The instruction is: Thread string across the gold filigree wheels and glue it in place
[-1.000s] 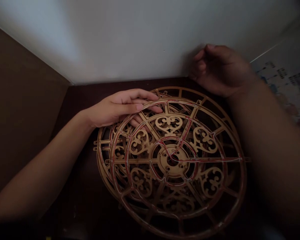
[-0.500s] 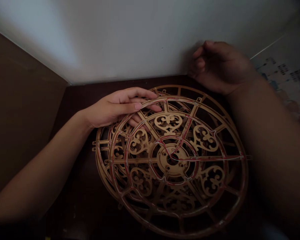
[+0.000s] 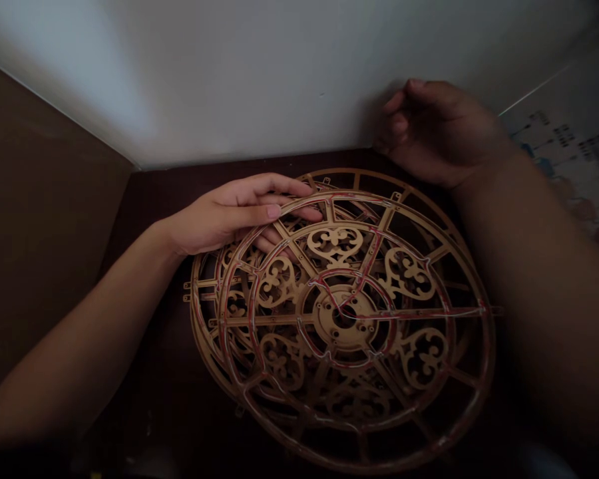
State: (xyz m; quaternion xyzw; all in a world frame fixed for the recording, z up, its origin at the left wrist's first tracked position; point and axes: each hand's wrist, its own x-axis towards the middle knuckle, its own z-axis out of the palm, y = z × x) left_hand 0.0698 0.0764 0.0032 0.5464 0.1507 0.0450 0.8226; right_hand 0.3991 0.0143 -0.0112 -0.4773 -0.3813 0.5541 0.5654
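Several round gold openwork frames lie stacked and offset, with red and clear wires running along the rings and spokes of the top frame [image 3: 347, 316]. At its upper left rim rests my left hand [image 3: 234, 209], thumb over the rim and the other fingers spread, some reaching beneath it. My right hand [image 3: 429, 133] is raised beyond the stack's upper right edge, near the wall. Its fingers are curled in, and shadow hides whether anything is between them.
Under the stack is a dark reddish-brown table [image 3: 154, 193]. A pale wall [image 3: 259, 80] rises behind it, and a brown panel [image 3: 40, 179] stands at the left. A printed sheet with coloured shapes [image 3: 574, 166] is at the right.
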